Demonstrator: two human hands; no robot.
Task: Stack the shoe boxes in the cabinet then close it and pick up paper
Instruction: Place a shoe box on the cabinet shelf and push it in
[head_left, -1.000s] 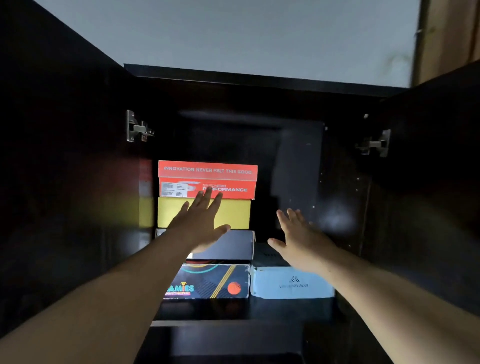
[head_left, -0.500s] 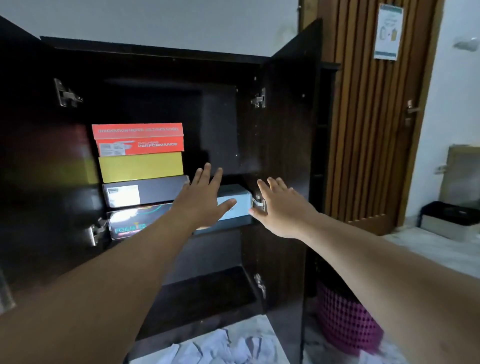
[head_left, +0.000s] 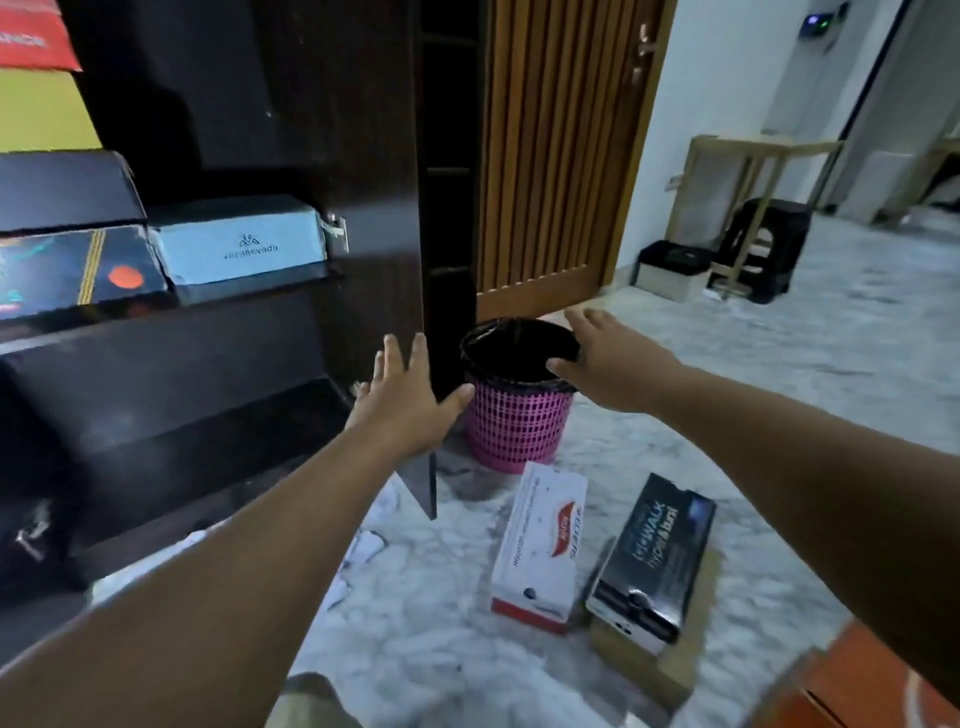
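Both hands, left (head_left: 410, 400) and right (head_left: 608, 364), hover spread and empty over marble floor (head_left: 779, 364) beside a pink bin (head_left: 517, 410).

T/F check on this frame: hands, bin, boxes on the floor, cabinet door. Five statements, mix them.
1. Both hands are empty. True: the left hand and right hand are open with spread fingers.
2. The white box sits inside the cabinet. False: it lies on the floor beside the black box.
3. The pink bin stands upright on the floor. True.
4. The cabinet door is shut. False: it stands open, and the light blue box shows on the shelf behind it.
5. The right hand grips the black box. False: it is up by the bin's rim, well clear of that box.
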